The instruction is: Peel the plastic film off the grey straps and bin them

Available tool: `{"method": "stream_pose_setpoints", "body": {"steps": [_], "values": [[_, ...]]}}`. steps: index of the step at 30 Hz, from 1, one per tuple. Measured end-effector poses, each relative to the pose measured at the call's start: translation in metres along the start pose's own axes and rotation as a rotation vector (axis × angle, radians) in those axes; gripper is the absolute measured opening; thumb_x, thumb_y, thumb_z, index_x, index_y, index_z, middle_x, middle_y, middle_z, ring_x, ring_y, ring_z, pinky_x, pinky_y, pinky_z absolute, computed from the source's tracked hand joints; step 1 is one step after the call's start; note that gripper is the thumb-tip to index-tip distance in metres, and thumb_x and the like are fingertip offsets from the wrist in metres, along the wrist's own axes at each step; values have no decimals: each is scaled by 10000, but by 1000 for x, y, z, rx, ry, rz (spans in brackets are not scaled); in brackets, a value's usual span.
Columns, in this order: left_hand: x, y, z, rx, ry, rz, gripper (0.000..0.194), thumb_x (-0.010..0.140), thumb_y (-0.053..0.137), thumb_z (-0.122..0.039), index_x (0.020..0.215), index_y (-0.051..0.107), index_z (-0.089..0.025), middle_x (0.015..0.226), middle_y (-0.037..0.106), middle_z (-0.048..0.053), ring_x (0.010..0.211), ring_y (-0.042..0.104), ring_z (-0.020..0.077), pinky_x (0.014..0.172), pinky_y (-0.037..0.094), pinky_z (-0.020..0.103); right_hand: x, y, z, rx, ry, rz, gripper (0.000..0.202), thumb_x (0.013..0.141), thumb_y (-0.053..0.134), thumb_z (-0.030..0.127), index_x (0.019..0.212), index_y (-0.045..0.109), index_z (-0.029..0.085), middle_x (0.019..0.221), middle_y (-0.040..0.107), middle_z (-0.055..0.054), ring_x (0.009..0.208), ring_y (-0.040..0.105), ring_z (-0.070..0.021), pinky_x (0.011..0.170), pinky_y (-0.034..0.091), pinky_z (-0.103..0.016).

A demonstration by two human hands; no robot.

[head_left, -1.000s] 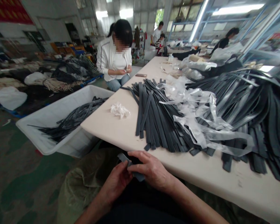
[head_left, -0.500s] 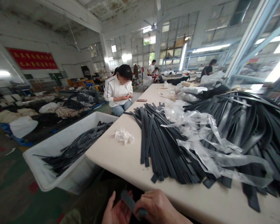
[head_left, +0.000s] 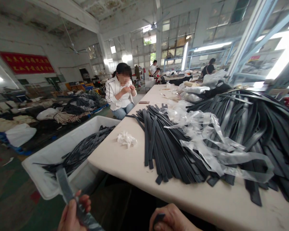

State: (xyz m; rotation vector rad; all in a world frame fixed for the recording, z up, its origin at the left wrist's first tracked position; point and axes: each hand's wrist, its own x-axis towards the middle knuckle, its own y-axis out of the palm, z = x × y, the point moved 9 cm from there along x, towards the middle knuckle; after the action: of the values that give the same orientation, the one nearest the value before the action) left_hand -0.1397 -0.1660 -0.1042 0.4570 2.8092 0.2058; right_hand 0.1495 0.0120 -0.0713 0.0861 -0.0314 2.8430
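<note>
My left hand, at the bottom left, is closed around a flat dark grey strap. One end of the strap points up and away over the near edge of the white bin; the other runs down out of view. Below the table's edge, my right hand is curled round a dark strap end. Whether this belongs to the same strap is hidden. Many similar black straps lie fanned out on the table, beyond my right hand.
The white bin holds more black straps. On the cream tabletop are crumpled white material, clear plastic strips and a larger strap heap. A co-worker in a white jacket sits beyond the bin.
My hands have moved apart: the left went left with the strap, now stretched toward the bin, and the right moved slightly right. The co-worker's hands have risen.
</note>
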Motion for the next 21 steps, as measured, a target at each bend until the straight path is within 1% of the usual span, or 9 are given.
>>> {"method": "stream_pose_setpoints", "body": {"steps": [1,3,4,6,9,11,14,18,21], "values": [[-14,16,-6,-26,23,36,385,727,761,-552,994,641,-302,759,716,-47,690,646,153,621,533,226,2,-4,16,-18,-18,-17,514,915,533,647,878,733,175,732,659,-41,655,625,-155,636,486,-233],[-43,57,-11,0,29,187,470,639,838,-558,951,671,-250,729,711,-18,639,621,156,585,517,231,6,-17,44,-41,-46,-82,498,983,467,580,929,735,164,805,704,-61,728,653,-165,714,504,-258],[-55,78,-9,29,16,272,479,625,849,-559,930,682,-229,708,705,-6,613,611,157,569,508,237,8,-26,57,-48,-74,-123,488,994,461,561,937,736,162,869,722,-73,793,666,-176,776,510,-282],[-77,112,-1,85,-13,424,460,653,831,-566,900,698,-200,666,687,9,561,586,149,537,477,241,11,-43,78,-44,-142,-185,466,996,479,546,944,738,162,1080,724,-106,987,666,-212,920,486,-343],[-99,148,19,179,-77,641,461,710,778,-598,889,714,-179,631,669,27,521,567,141,507,431,238,14,-68,92,31,-173,-246,416,975,540,536,952,739,171,1406,581,-121,1284,537,-260,1069,399,-411],[-112,162,33,247,-125,771,476,722,760,-616,889,723,-172,640,676,45,528,575,147,507,421,240,15,-80,95,75,-166,-263,398,949,584,544,958,745,180,1501,494,-108,1363,464,-278,1103,363,-435],[-124,173,43,301,-152,862,463,749,738,-614,887,732,-173,663,686,59,549,582,155,524,423,245,18,-96,97,122,-163,-310,420,918,610,576,998,756,190,1532,455,-91,1386,441,-288,1123,346,-447],[-131,183,45,345,-143,906,470,725,747,-636,865,738,-188,672,688,62,557,580,165,530,426,263,22,-114,98,254,-190,-431,436,909,620,578,1055,759,191,1357,624,-101,1279,552,-264,1112,372,-452],[-133,187,49,413,-199,953,494,694,743,-682,828,734,-206,669,689,70,563,585,182,534,446,291,24,-116,101,238,-181,-468,471,889,640,582,1092,765,176,1162,722,-106,1097,655,-254,1039,443,-443]]}}
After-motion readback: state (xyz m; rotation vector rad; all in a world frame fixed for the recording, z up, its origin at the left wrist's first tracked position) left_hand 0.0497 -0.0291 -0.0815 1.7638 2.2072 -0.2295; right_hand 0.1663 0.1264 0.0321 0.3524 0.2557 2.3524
